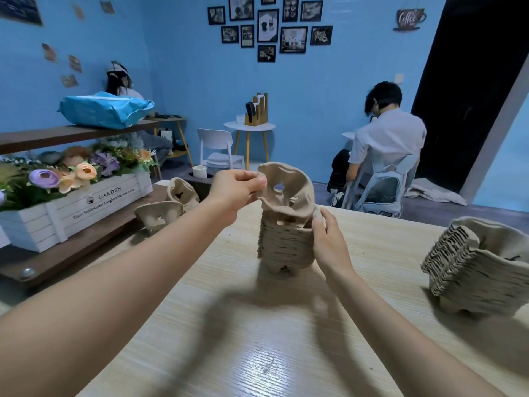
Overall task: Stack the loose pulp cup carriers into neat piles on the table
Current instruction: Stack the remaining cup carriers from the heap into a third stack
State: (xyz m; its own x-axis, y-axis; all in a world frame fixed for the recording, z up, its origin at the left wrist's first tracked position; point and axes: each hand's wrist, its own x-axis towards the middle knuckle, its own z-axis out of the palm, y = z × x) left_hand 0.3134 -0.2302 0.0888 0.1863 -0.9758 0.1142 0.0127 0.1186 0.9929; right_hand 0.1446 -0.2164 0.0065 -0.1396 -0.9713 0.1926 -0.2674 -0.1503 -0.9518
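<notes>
The left hand [233, 193] pinches the rim of a tilted pulp cup carrier [287, 191] atop the middle pile [284, 245] on the tabletop [257, 353]. The right hand [329, 242] rests nearly straight fingers [320, 224] against the pile's side. Another pile [472, 262] stands well apart near the right edge, two loose carriers [169, 206] at the left edge.

Bright, even indoor light; glare patch on the pale wood-grain worktop [257, 353] amid soft arm shadows. Wide-angle bending at edges; slight motion blur overall.
</notes>
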